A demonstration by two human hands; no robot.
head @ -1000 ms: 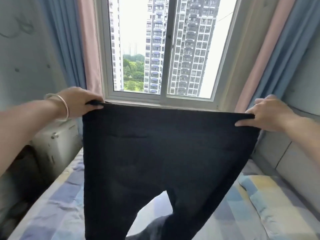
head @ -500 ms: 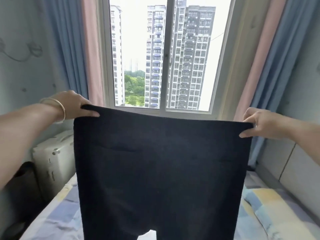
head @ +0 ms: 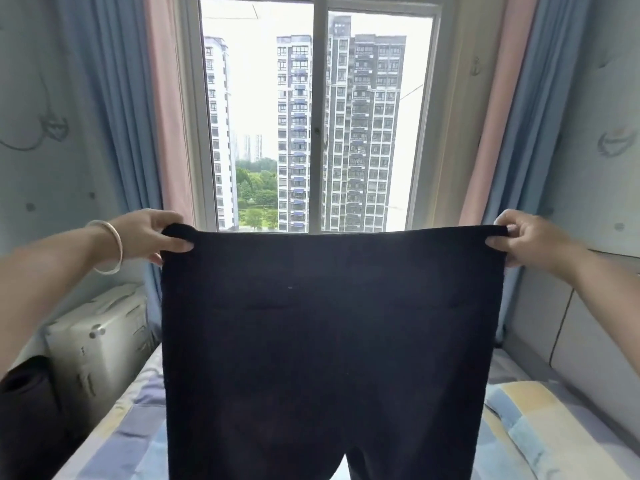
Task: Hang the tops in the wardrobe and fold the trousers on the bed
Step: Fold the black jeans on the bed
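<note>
A pair of dark trousers (head: pixel 329 334) hangs spread out flat in the air in front of the person, held up by its waistband above the bed (head: pixel 121 441). The left hand (head: pixel 149 235) pinches the left corner of the waistband, thumb in front of the cloth and fingers behind it; a pale bangle (head: pixel 110 245) sits on that wrist. The right hand (head: pixel 530 237) pinches the right corner in the same way, thumb tip on the front of the fabric. The waistband is pulled taut and level between the two hands, and the split between the two legs shows at the bottom edge of the view. The bed below carries a sheet in blue, yellow and white checks, and a pillow (head: pixel 540 420) in the same pattern lies on its right side. Behind the trousers is a window (head: pixel 318 116) looking out on tall apartment blocks, framed by pink and blue curtains (head: pixel 114 116). A white suitcase (head: pixel 100 344) stands to the left, beside the bed.
</note>
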